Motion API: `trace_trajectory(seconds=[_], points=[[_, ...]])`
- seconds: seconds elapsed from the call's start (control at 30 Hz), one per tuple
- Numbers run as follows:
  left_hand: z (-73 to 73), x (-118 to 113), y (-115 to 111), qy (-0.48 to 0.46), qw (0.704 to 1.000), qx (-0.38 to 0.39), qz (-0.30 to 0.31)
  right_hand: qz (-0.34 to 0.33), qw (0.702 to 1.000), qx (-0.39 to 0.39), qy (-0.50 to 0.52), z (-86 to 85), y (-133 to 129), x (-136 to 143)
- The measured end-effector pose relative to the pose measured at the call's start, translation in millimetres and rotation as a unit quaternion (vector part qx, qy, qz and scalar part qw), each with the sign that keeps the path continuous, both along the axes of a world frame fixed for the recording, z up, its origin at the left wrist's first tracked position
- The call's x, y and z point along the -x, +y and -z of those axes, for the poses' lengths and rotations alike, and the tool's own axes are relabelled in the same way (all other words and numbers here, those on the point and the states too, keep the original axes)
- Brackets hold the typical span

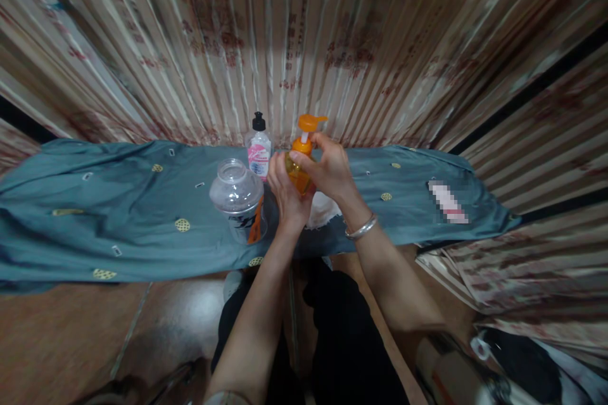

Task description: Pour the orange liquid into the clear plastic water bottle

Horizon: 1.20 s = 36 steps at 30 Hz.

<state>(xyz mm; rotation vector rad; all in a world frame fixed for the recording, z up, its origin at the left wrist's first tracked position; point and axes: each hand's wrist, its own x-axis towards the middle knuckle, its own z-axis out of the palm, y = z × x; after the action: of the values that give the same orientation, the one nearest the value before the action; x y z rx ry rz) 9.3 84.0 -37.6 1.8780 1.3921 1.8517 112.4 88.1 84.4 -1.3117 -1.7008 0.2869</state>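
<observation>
An orange pump bottle (pixel 300 178) is held upright between my two hands above the cloth-covered table. My left hand (pixel 287 193) wraps round its lower body, closed on it. Higher up, my right hand (pixel 327 164) grips the orange collar under the pump head (pixel 308 121), whose spout points right. Just left of my hands stand a clear plastic jar (pixel 235 193) without a lid, with an orange strip down its side, and behind it a clear bottle (pixel 259 155) with a pink and white label and black cap. A white cloth (pixel 323 210) lies partly hidden below my right hand.
A blue-green patterned cloth (pixel 133 209) covers the long, narrow table. Toward its right end lies a blurred-out pinkish item (pixel 447 201). Striped, flowered curtains (pixel 294 44) hang close behind and at the sides. Dark bars slant at both edges, and bags (pixel 522 367) sit on the floor at lower right.
</observation>
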Motion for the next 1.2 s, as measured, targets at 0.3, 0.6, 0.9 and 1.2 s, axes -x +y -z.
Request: trace_trajectory(seconds=[0.3, 0.6, 0.9, 1.2], points=[[1.0, 0, 2, 0.003, 1.000, -0.018, -0.002, -0.102, 0.994, 0.010, -0.034, -12.1, 5, -12], [3.0, 1, 2, -0.002, 1.000, -0.004, 0.004, -0.001, 1.000, 0.001, -0.024, -6.0, 2, -6], [3.6, 1, 3, 0.000, 0.999, -0.043, -0.012, 0.007, 1.000, -0.008, -0.014, 1.1, -4, 0], [7.5, 2, 4, -0.007, 1.000, -0.026, -0.002, 0.050, 0.998, -0.032, -0.009, 0.2, -4, 7]])
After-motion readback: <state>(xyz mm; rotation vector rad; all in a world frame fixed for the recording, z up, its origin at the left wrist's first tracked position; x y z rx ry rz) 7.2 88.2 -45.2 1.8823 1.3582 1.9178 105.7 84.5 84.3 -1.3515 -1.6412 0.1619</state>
